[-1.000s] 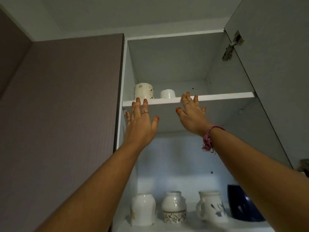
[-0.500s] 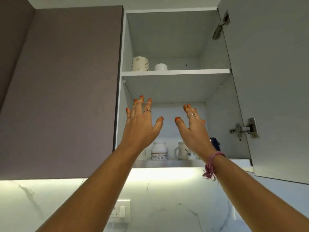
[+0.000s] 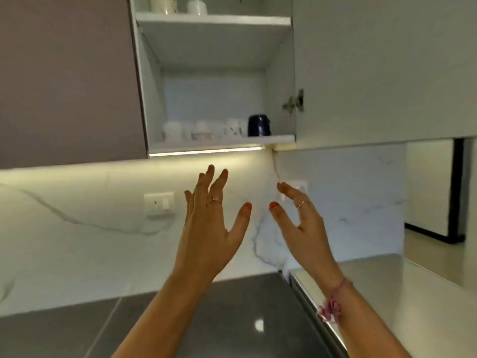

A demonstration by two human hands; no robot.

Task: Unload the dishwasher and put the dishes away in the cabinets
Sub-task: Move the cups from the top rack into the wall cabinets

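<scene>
Both my hands are raised in front of the marble backsplash, below the open wall cabinet (image 3: 152, 99), and both are empty. My left hand (image 3: 210, 223) has its fingers spread and straight. My right hand (image 3: 300, 223) is relaxed, fingers slightly bent. On the cabinet's lower shelf (image 3: 222, 144) stand several white mugs (image 3: 204, 130) and a dark blue mug (image 3: 259, 125). The upper shelf (image 3: 214, 19) carries a patterned white cup (image 3: 164, 3) and a small white cup (image 3: 197, 6).
The cabinet door (image 3: 374, 68) hangs open to the right. A dark closed cabinet front (image 3: 67, 73) is on the left. A grey countertop (image 3: 232, 319) lies below, with a lighter counter (image 3: 400, 293) on the right. Wall sockets (image 3: 158, 204) sit on the backsplash.
Both hands have come down from the upper shelf's edge to below the cabinet. My view has tilted down, so the counter now shows.
</scene>
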